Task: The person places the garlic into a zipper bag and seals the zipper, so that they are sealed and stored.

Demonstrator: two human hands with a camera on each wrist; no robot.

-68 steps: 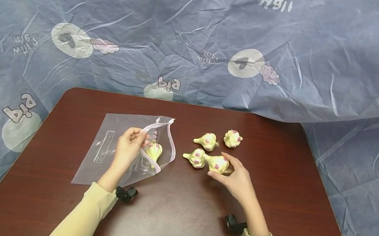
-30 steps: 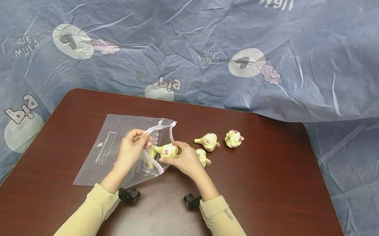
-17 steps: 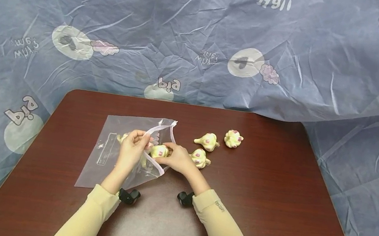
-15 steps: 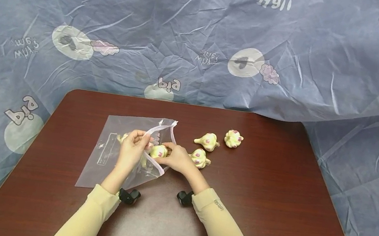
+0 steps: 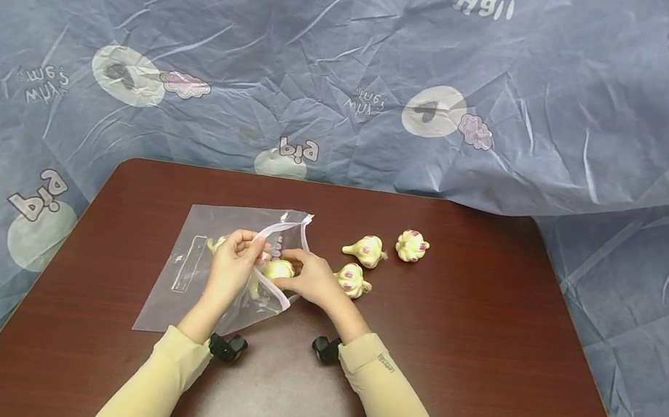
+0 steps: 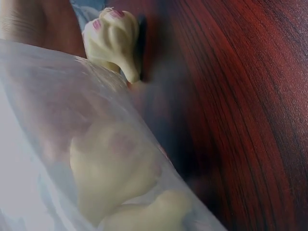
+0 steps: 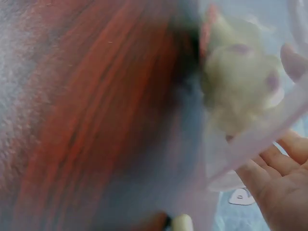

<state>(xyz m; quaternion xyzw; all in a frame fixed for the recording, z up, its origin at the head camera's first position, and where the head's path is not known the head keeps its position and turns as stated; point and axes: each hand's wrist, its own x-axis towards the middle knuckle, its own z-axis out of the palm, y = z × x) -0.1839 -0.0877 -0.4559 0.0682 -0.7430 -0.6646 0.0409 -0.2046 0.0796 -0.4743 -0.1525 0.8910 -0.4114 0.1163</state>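
My left hand point(image 5: 235, 262) pinches the rim of a clear zip bag point(image 5: 165, 309) lying on the table, so its mouth gapes to the right. My right hand point(image 5: 316, 279) reaches into that mouth, thumb and fingers spread around a garlic bulb point(image 5: 280, 270). In the right wrist view, the bulb point(image 7: 243, 79) shows through the plastic, with fingers point(image 7: 276, 166) below it. More garlic point(image 5: 212, 245) lies deeper in the bag, partly hidden by my left hand. Just right of my right hand sits another garlic bulb point(image 5: 353, 280), seen also in the left wrist view point(image 6: 115, 38).
Two more garlic bulbs lie further back on the table, one with its stem to the left point(image 5: 368, 251) and one at the right point(image 5: 411, 246). The dark red-brown table point(image 5: 488, 323) ends at a blue printed cloth point(image 5: 362, 43) behind.
My right hand carried a garlic bulb left from the loose group into the bag. In the last half second its fingers have spread and the bulb has sunk slightly; my left hand stays put.
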